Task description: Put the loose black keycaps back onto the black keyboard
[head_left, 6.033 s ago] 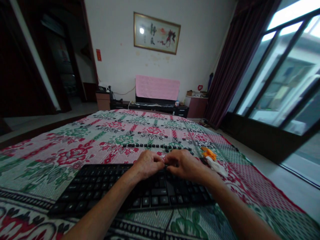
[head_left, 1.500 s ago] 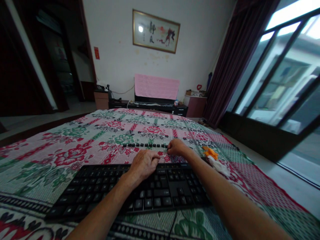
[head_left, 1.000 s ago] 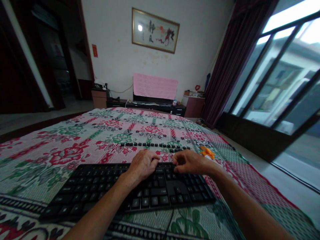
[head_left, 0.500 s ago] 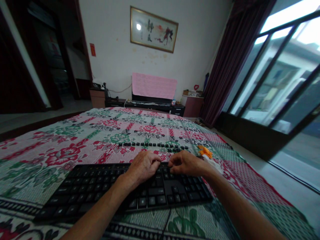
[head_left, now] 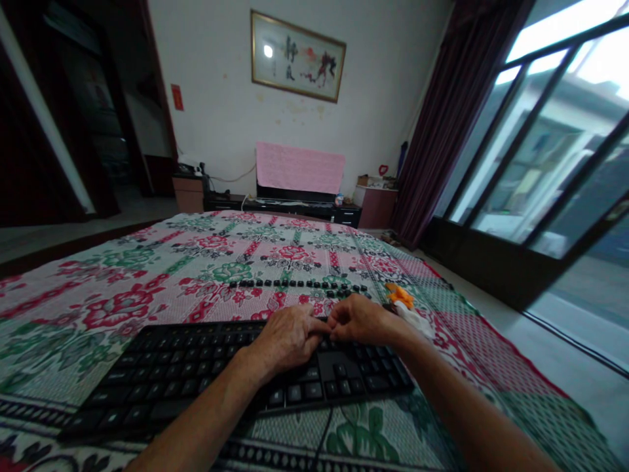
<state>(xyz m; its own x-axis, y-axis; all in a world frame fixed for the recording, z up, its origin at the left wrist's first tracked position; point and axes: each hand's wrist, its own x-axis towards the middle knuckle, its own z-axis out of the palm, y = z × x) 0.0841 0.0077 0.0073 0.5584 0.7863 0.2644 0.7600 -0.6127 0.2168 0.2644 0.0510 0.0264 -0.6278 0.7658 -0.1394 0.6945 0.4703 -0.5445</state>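
Note:
A black keyboard (head_left: 196,367) lies on the flowered cloth, its cable (head_left: 322,436) running off the near edge. Over its upper right part my left hand (head_left: 289,334) rests with curled fingers, thumb and forefinger close together at the keys. My right hand (head_left: 362,321) meets it there, fingertips pinched. What either pinch holds, if anything, is hidden. Beyond the keyboard, several loose black keycaps (head_left: 292,284) lie in a row on the cloth, and a few more (head_left: 331,294) sit just behind my right hand.
A patterned cloth (head_left: 122,308) covers the surface. Right of the keycaps lie an orange object (head_left: 400,296) and a crumpled white piece (head_left: 415,320). Farther off stand a low cabinet with a pink-covered screen (head_left: 299,167), a dark curtain (head_left: 432,118) and glass doors (head_left: 521,164).
My hands have come together at the upper right keys, the left fingertips now touching or nearly touching the right ones. The view has shifted slightly.

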